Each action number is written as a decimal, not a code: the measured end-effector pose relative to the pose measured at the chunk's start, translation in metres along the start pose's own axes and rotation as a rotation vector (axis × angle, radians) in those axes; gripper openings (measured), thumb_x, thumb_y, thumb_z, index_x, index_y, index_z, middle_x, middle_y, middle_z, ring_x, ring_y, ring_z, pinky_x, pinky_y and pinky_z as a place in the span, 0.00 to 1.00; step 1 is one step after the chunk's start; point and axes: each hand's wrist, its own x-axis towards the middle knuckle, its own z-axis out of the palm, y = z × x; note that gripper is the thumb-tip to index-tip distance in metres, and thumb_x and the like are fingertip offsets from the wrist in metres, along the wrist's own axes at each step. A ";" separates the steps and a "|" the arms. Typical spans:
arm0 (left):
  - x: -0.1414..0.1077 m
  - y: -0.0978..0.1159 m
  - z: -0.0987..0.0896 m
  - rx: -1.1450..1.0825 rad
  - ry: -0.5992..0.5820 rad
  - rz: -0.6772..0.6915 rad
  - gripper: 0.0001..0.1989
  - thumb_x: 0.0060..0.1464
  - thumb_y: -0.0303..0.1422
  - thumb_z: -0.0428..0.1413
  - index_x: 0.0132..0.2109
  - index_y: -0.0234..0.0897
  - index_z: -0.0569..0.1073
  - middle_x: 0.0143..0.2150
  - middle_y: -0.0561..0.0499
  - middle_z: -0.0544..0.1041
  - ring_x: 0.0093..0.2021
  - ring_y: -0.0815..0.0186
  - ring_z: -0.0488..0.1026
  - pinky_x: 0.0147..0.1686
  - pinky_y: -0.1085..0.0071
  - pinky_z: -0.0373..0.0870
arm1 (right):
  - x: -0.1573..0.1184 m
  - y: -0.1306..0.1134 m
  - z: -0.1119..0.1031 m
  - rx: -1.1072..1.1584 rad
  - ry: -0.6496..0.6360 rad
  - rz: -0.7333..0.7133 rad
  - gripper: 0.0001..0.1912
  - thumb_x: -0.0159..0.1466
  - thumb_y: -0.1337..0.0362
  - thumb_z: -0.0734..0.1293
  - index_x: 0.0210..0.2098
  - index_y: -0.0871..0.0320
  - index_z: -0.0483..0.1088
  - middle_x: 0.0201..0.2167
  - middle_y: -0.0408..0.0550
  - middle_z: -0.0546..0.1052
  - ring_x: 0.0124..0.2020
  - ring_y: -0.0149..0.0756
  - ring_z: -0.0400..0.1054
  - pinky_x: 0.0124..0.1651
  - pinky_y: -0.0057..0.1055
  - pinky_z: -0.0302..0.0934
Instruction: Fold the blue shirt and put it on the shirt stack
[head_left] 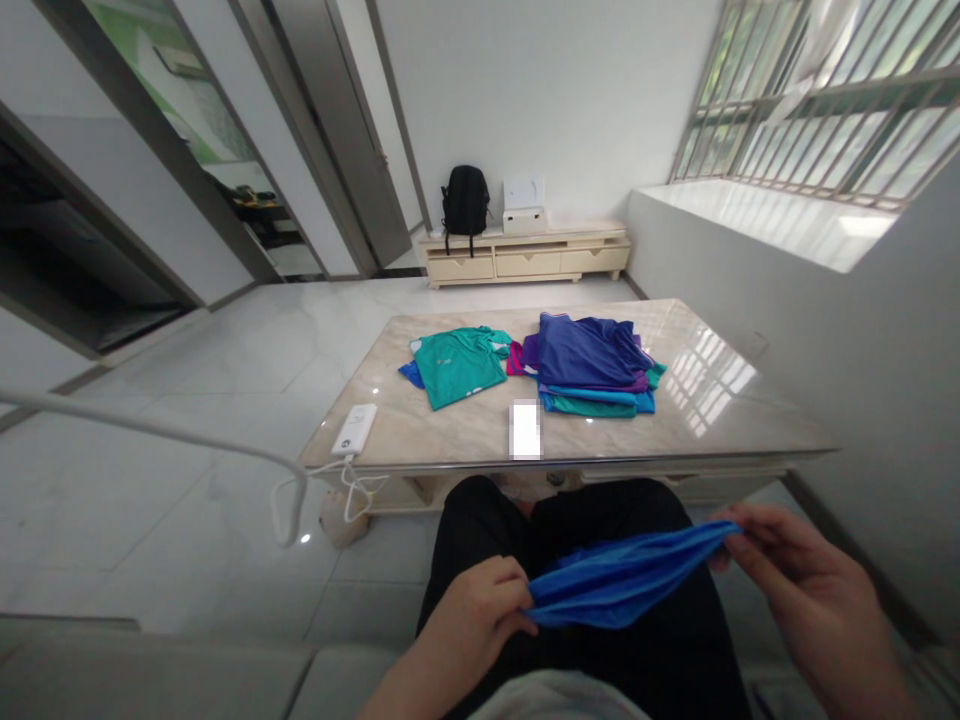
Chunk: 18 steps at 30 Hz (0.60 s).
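A thin, glossy royal-blue fabric garment (622, 578) is held above the lap, over black trousers (480, 545), drawn out between both hands. Its near end is bunched in the left hand (472, 625), whose curled fingers (504, 590) are closed firmly around the gathered cloth. Its far end is pinched by the right hand (810, 590), with the fingertips (752, 530) nearly closed on the edge. Light, even tension across the cloth would best keep it smooth without stretching it.

Beyond the knees, a beige marble-topped coffee table (375, 400) bears a flat teal shirt (457, 365), a stacked pile of blue, purple and teal garments (592, 355), a white power bank (354, 430) with a white cable, and a blurred pale rectangle (525, 430). Farther off, a low cream wooden cabinet (525, 262) carries a black backpack (465, 205) and a white box (523, 205).
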 end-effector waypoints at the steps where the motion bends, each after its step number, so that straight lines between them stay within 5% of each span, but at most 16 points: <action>1: 0.001 0.000 0.000 0.022 -0.011 0.017 0.08 0.63 0.24 0.58 0.35 0.37 0.78 0.40 0.51 0.78 0.43 0.66 0.74 0.41 0.74 0.66 | 0.000 0.000 0.000 -0.003 -0.010 0.001 0.16 0.58 0.50 0.76 0.36 0.56 0.79 0.26 0.47 0.80 0.27 0.39 0.77 0.31 0.26 0.75; 7: 0.001 0.004 -0.011 0.142 -0.091 0.044 0.05 0.62 0.26 0.59 0.39 0.39 0.79 0.41 0.51 0.79 0.42 0.65 0.74 0.41 0.72 0.66 | 0.001 -0.001 -0.001 -0.028 0.000 0.003 0.17 0.57 0.50 0.76 0.36 0.57 0.79 0.26 0.47 0.80 0.27 0.39 0.77 0.31 0.26 0.75; 14: -0.008 0.008 -0.028 0.070 0.102 0.105 0.02 0.64 0.29 0.59 0.39 0.37 0.76 0.39 0.50 0.78 0.41 0.64 0.73 0.41 0.72 0.68 | 0.007 0.007 -0.006 -0.018 -0.007 0.034 0.18 0.56 0.49 0.76 0.37 0.57 0.78 0.26 0.47 0.80 0.28 0.40 0.77 0.34 0.27 0.76; 18: -0.012 0.006 -0.039 0.028 0.196 0.211 0.10 0.65 0.37 0.58 0.37 0.36 0.75 0.36 0.49 0.77 0.38 0.66 0.74 0.38 0.74 0.69 | 0.012 0.012 -0.008 -0.009 0.002 0.041 0.18 0.57 0.50 0.76 0.37 0.57 0.78 0.28 0.48 0.81 0.30 0.38 0.77 0.36 0.25 0.75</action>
